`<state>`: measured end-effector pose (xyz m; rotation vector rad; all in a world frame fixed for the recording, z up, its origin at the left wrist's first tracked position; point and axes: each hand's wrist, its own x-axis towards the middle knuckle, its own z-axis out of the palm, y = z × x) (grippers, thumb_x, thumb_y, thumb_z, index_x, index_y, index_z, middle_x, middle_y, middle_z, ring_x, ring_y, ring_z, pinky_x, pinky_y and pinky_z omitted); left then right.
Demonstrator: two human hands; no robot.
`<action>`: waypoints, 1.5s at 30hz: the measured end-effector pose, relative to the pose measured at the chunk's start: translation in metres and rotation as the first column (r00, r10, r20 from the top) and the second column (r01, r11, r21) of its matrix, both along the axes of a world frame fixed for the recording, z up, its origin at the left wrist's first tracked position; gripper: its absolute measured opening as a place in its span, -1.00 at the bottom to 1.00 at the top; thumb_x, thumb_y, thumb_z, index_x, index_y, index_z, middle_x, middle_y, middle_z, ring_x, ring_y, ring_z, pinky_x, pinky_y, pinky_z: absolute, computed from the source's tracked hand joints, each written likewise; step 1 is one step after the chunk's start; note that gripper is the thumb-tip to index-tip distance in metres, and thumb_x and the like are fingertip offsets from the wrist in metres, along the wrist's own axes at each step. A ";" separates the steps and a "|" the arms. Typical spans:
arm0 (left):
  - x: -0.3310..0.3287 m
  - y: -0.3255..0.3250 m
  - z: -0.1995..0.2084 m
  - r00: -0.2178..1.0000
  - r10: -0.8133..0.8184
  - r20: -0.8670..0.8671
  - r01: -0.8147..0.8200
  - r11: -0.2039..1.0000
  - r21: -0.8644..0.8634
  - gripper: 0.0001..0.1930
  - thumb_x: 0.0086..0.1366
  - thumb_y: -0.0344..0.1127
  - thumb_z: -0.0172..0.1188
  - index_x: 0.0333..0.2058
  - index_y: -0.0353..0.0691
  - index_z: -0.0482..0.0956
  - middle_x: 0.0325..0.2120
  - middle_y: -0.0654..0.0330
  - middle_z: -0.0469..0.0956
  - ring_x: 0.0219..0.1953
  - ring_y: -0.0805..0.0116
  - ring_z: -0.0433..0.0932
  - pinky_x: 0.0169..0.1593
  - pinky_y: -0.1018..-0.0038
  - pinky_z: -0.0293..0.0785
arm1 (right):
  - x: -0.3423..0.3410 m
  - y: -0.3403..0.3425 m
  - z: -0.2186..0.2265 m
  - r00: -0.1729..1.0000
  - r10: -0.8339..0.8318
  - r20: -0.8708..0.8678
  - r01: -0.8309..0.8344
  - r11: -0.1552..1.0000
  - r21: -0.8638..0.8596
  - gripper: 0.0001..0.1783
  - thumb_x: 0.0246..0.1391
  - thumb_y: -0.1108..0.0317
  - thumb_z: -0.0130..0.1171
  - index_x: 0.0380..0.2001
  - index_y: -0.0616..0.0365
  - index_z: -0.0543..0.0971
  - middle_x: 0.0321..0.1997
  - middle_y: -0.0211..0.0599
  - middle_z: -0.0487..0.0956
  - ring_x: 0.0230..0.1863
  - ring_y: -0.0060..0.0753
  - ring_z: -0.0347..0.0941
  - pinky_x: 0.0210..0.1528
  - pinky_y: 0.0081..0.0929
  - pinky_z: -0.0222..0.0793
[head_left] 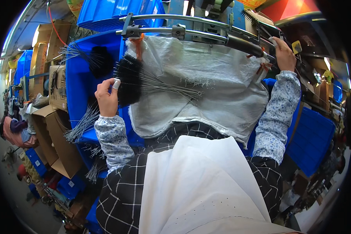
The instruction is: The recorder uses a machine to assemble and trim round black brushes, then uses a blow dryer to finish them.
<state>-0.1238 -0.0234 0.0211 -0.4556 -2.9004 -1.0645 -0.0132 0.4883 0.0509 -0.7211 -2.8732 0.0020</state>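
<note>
A fan of black-bristled wire brushes point(129, 80) lies across the grey-white cloth over my lap, its thin bare wires with small looped ends reaching to the right. My left hand point(106, 96) is closed at the left edge of these bristles, thumb and fingers pinching there; how many brushes it grips is hidden. White tape wraps the thumb. At the right end of the metal-rod machine point(222, 37), my right hand point(283, 54) is raised with its fingers closed. The lower end of another dark bristle brush point(253, 20) meets its taped thumb.
Blue bins point(76, 74) at the left hold more wire brushes and bundles of bare wires point(82, 123). An open cardboard box point(56, 140) stands farther left. The rods and black roller point(243, 45) run across in front of me. A blue crate point(312, 140) is at the right.
</note>
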 end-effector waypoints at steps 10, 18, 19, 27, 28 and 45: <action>-0.012 -0.003 0.082 0.967 0.009 -0.254 0.123 0.858 0.499 -0.87 0.14 -0.39 0.00 -0.33 -0.27 0.40 -0.48 0.28 0.43 -0.45 0.60 0.36 -0.38 0.73 0.25 | 0.057 -0.050 0.022 0.900 0.377 0.218 0.001 0.498 -0.867 -0.58 -0.01 0.33 -0.04 -0.05 0.23 0.28 -0.09 -0.18 0.37 -0.04 -0.35 0.26 0.00 -0.47 0.16; 0.008 0.056 0.108 0.879 -0.182 -0.441 0.440 0.666 0.603 -0.82 0.15 -0.33 -0.07 -0.39 -0.35 0.38 -0.50 -0.01 0.44 -0.52 0.25 0.46 -0.40 0.44 0.44 | -0.002 -0.200 0.038 0.632 0.706 -0.319 -0.563 0.136 -0.815 -0.59 0.09 0.23 -0.23 -0.06 0.28 0.21 -0.10 -0.07 0.32 0.00 -0.19 0.18 0.03 -0.36 0.08; 0.019 0.069 0.097 0.871 -0.158 -0.464 0.413 0.748 0.520 -0.84 0.13 -0.33 -0.01 -0.42 -0.34 0.39 -0.51 -0.01 0.45 -0.56 0.28 0.45 -0.44 0.49 0.42 | -0.005 -0.209 0.045 0.631 0.656 -0.414 -0.503 -0.061 -0.862 -0.60 0.10 0.22 -0.22 -0.07 0.28 0.22 -0.18 -0.10 0.37 -0.08 -0.21 0.26 -0.03 -0.38 0.15; 0.009 0.042 0.021 0.979 -0.040 -0.201 0.060 0.994 0.094 -0.78 0.15 -0.29 -0.05 -0.29 -0.32 0.37 -0.43 0.13 0.39 -0.38 0.22 0.34 -0.27 0.43 0.24 | -0.038 -0.151 0.006 0.798 0.488 -0.354 -0.578 0.787 -0.217 -0.82 -0.05 0.38 -0.07 -0.34 0.02 0.48 -0.54 -0.27 0.45 -0.49 -0.40 0.37 -0.44 -0.49 0.31; 0.002 0.031 0.013 0.977 0.014 -0.212 -0.012 1.000 0.007 -0.77 0.15 -0.27 -0.04 -0.29 -0.32 0.36 -0.43 0.12 0.37 -0.39 0.23 0.33 -0.28 0.41 0.23 | -0.050 -0.122 -0.005 0.910 0.338 -0.240 -0.347 0.938 0.005 -0.80 -0.11 0.41 -0.02 -0.33 -0.02 0.48 -0.57 -0.32 0.45 -0.51 -0.39 0.35 -0.49 -0.47 0.30; -0.008 0.037 0.014 1.000 -0.008 -0.024 0.015 0.950 0.312 -0.85 0.16 -0.31 0.00 -0.44 -0.29 0.39 -0.61 0.34 0.35 -0.54 0.60 0.25 -0.43 0.68 0.21 | -0.084 -0.037 -0.047 0.980 -0.030 -0.196 0.041 0.998 0.053 -0.74 -0.09 0.23 -0.04 -0.26 -0.23 0.49 -0.39 -0.46 0.48 -0.25 -0.40 0.33 -0.19 -0.44 0.19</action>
